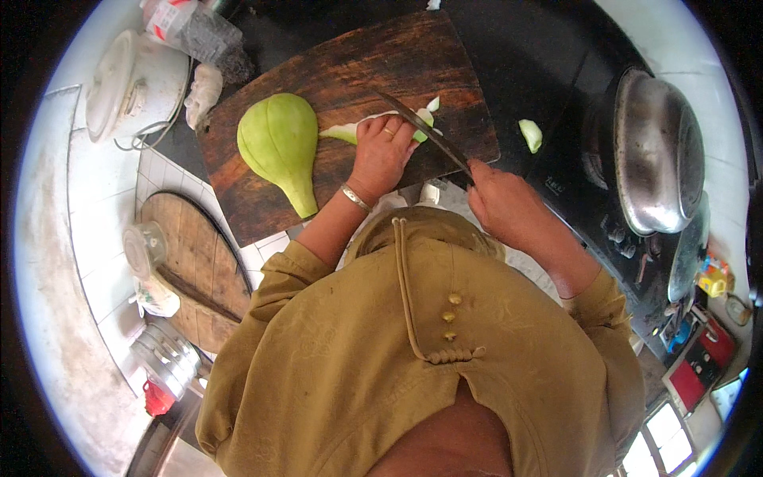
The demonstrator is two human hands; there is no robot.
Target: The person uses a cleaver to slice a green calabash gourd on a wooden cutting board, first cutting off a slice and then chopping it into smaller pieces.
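Note:
My left hand (382, 152) presses a cut length of pale green gourd (343, 132) against the dark wooden cutting board (357, 59). In my right hand (503, 206) is the handle end of a kitchen knife (426, 128); its blade slants across the gourd's right end, beside my left fingers. Small white-green scraps lie by that end. A larger light green gourd piece (279, 146), bulbous above and narrow below, rests on the board to the left of my left hand. One more cut piece (530, 136) is on the black countertop, right of the board.
An upturned metal basin (658, 152) stands at the right on the black counter (536, 59). To the left are a lidded white pot (140, 89), a clear plastic bottle (199, 36) and a crumpled plastic bag (204, 95). A round wooden lid (191, 238) is lower left.

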